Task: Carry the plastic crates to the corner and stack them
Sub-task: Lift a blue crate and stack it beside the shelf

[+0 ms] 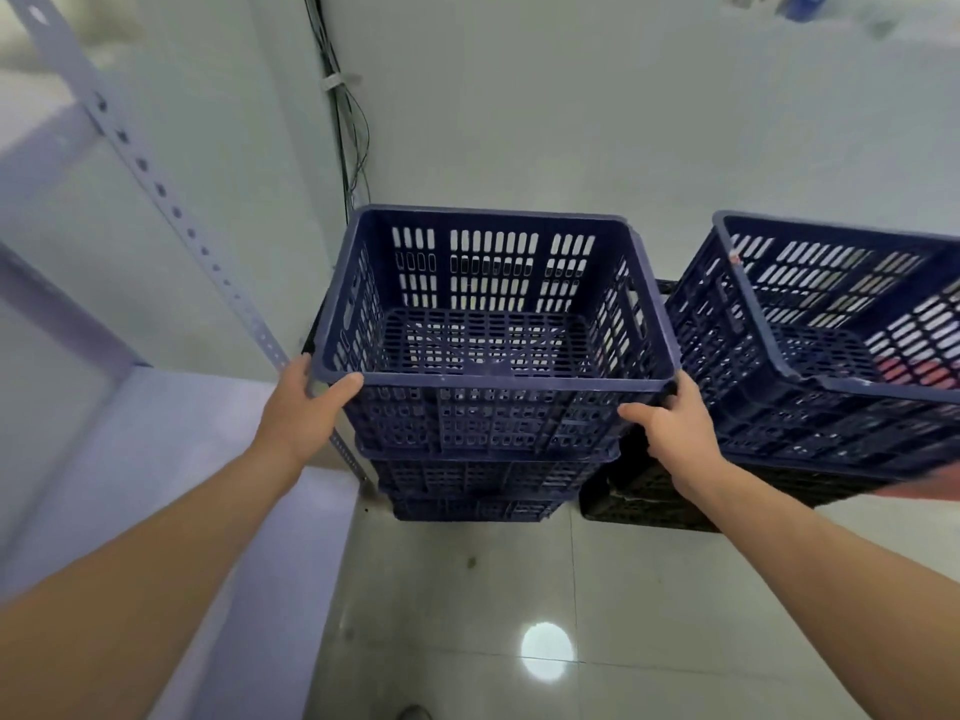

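L hand (306,402) grips near-left corner of top blue crate (509,380), thumb over rim. R hand (670,428) grips near-right corner, thumb on front wall, fingers curled round the side. Crate at 12 o'clock from me, atop lower blue crates (483,478) in the wall corner. 2 o'clock: another blue crate (831,402) on a black crate (649,496). 10 o'clock: rack upright (156,187), just beside stack.

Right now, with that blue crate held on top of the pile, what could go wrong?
1. If the top crate isn't seated squarely on the pile below, it could slide off once the left hand and right hand let go.
2. The right hand sits close to the tilted crate beside it and may get pinched.
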Available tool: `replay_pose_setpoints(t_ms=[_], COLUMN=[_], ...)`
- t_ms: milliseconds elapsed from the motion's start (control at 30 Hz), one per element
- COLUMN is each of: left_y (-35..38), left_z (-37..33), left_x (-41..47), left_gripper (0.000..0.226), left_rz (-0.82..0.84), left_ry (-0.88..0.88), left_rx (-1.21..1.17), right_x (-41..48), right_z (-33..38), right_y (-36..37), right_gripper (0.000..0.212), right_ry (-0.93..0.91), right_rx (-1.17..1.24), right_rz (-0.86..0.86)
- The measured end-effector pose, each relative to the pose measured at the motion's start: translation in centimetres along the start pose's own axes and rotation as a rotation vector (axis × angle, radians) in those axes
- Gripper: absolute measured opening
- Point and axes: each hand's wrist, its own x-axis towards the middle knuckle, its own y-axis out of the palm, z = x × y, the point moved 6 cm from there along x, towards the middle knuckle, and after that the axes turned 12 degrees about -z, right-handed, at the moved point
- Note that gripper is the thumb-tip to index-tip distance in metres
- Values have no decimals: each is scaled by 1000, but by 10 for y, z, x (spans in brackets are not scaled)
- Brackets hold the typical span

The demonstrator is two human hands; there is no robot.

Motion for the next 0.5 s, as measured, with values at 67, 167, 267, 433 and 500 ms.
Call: replay_pose_setpoints(t_ms=[67,167,267,433,500], left_y=[2,11,24,28,28], left_z=[-2,4,11,17,19], left_x=[6,16,21,37,44], left_gripper=[66,83,78,65,61], left_rz=[28,192,284,267,250], left_ry=[10,67,92,123,129], left_rx=[91,439,647,779,794], right_x=[-1,-2,1,8,10], right_z=[8,15,11,9,11], right_y=[-2,2,5,7,9], right_gripper=[87,90,79,57,53], right_ry=[-68,-138,-197,-244,-233], right_rx=[-136,-460,-617,-641,-641], right_rz=[-20,57,98,10,-4])
